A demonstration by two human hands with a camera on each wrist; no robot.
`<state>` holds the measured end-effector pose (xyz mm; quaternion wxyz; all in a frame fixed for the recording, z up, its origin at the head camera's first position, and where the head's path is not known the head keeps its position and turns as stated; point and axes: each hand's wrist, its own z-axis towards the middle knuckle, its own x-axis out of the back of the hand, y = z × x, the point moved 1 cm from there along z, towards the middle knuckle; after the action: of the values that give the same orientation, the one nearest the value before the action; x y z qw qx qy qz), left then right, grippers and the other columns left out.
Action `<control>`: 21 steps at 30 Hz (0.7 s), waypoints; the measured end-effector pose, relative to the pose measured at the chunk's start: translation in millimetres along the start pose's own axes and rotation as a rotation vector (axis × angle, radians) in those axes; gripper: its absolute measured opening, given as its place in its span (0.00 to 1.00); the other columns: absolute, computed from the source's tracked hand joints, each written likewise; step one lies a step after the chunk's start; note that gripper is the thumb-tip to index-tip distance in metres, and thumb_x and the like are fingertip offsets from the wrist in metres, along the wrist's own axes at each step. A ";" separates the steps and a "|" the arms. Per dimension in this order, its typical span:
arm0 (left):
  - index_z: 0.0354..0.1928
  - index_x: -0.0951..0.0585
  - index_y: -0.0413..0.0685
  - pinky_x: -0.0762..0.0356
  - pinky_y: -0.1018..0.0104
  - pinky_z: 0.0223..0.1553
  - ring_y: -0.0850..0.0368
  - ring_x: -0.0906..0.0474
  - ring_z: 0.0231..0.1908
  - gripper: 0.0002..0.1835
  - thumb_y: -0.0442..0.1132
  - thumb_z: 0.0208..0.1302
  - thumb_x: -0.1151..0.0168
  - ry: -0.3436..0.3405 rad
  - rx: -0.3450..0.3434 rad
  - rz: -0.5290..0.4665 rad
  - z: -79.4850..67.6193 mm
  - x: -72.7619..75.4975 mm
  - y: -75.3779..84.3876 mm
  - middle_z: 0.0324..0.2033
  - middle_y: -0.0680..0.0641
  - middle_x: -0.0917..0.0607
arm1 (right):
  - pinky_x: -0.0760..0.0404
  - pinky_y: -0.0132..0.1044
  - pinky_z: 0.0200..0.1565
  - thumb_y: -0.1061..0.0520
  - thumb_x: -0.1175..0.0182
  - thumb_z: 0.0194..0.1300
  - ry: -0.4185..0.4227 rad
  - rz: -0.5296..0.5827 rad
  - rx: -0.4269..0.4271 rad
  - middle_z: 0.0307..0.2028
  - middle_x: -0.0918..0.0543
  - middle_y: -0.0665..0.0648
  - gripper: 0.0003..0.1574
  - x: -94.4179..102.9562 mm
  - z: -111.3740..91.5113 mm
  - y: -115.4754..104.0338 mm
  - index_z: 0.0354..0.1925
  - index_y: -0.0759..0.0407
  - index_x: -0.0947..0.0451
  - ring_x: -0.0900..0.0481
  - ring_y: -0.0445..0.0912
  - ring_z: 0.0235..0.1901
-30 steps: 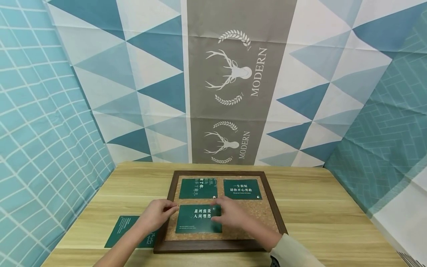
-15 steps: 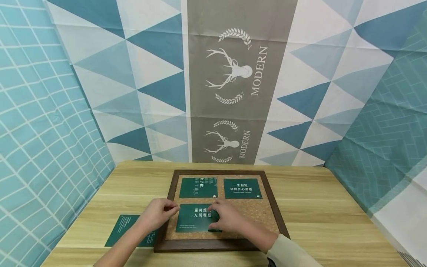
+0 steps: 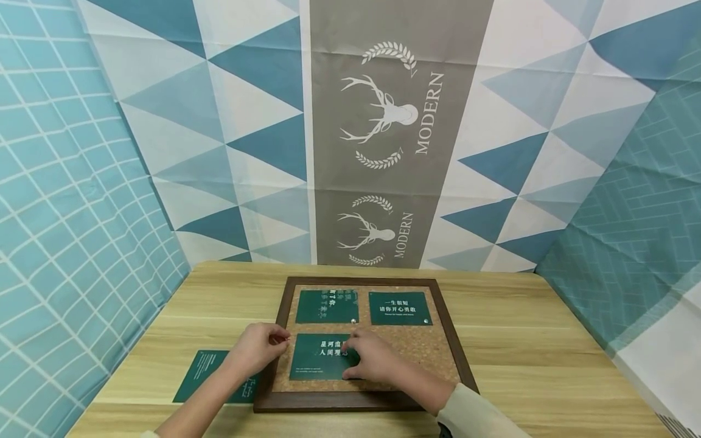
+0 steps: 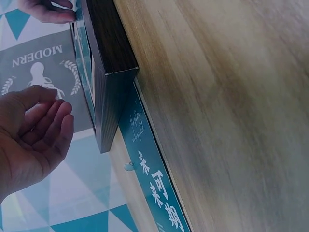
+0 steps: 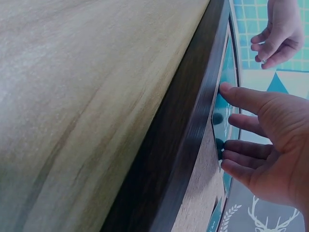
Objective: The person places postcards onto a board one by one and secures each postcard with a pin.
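My right hand (image 3: 375, 358) rests its spread fingertips on the right part of a green card (image 3: 314, 359) with white lettering. This card lies at the lower left of a framed cork board (image 3: 421, 353). Beside the card's upper left corner, my left hand (image 3: 256, 350) pinches a small shiny thing that looks like a pushpin (image 5: 263, 61) between thumb and fingertips. Two more green cards, one at upper left (image 3: 327, 306) and one at upper right (image 3: 401, 308), lie on the cork. Each has a shiny pin near its lower right corner.
Another green card (image 3: 199, 371) lies on the wooden table (image 3: 515, 340), left of the board and partly under my left forearm. The board's dark raised frame (image 3: 339, 401) surrounds the cork. Patterned cloths (image 3: 372, 152) hang behind and at the sides.
My right hand has lowered its fingers onto the card's right part, and the card seems to lie still. The left hand has barely moved, and the view has shifted slightly.
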<state>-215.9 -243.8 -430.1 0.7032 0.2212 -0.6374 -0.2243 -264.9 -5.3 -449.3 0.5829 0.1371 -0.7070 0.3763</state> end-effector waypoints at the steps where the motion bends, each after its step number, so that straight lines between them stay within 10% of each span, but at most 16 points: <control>1: 0.34 0.15 0.43 0.26 0.73 0.25 0.64 0.24 0.28 0.04 0.33 0.57 0.36 0.001 -0.002 0.009 0.6 -0.4 -0.3 0.26 0.53 0.17 | 0.22 0.33 0.43 0.44 0.30 0.51 -0.002 -0.006 0.007 0.49 0.24 0.53 0.26 0.0 0.0 0.2 0.49 0.52 0.19 0.25 0.44 0.48; 21: 0.28 0.15 0.48 0.30 0.72 0.23 0.65 0.28 0.23 0.05 0.37 0.59 0.37 -0.046 -0.088 0.043 12.6 -5.2 -3.1 0.24 0.53 0.17 | 0.26 0.27 0.36 0.44 0.31 0.52 -0.033 -0.027 0.032 0.42 0.25 0.48 0.25 2.2 3.4 2.0 0.47 0.51 0.18 0.29 0.37 0.37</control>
<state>-228.9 -243.5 -435.0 0.7019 0.1711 -0.6477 -0.2420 -269.3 -5.7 -448.1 0.5739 0.1622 -0.7085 0.3772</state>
